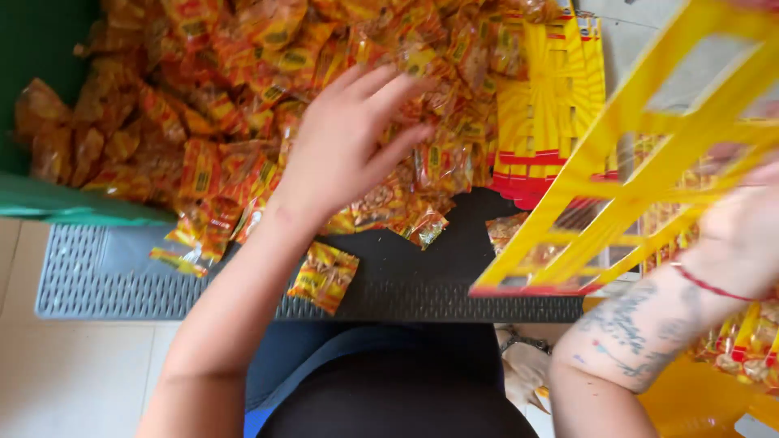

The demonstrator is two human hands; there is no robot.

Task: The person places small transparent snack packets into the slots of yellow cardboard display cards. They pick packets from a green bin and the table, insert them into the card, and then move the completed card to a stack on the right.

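Observation:
My left hand (pixel 345 138) lies palm down, fingers spread, on a big heap of small orange-and-red snack packets (pixel 227 89). It touches the packets and grips none that I can see. My right hand (pixel 742 227), blurred at the right edge, holds up a yellow flat card frame with cut-out windows (pixel 641 154), tilted across the right side. A red string circles that wrist, and the forearm is tattooed. One loose packet (pixel 324 276) lies near the mat's front edge.
The heap rests on a dark ribbed mat (pixel 422 276) over a grey grid mat (pixel 89 276). A stack of yellow-and-red flat cards (pixel 544 113) lies behind the frame. A green bin wall (pixel 49 203) is at left. More packets sit at lower right (pixel 746 341).

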